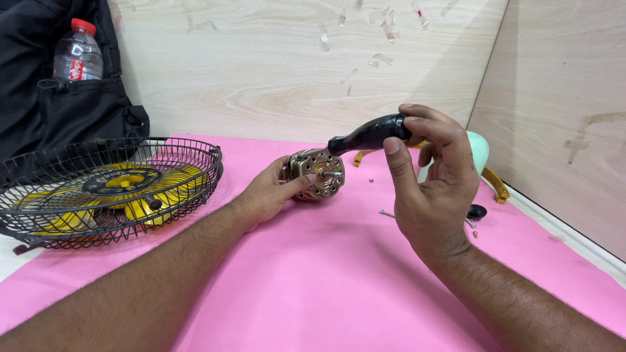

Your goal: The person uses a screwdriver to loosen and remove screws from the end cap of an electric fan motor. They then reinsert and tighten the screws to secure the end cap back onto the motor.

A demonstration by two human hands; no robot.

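Gripping fan motor [317, 173] in left hand [270, 193], shaft facing camera, right hand [433, 179] pinching black bottle [368, 135], nozzle aimed left-down

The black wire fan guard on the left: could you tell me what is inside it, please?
Inside the fan guard lie yellow fan blades with a dark hub above them. The mesh and hub hide parts of the blades.

You are working in bright, even light; soft shadows are falling under your hands, glare is glinting off the black bottle [369, 135]
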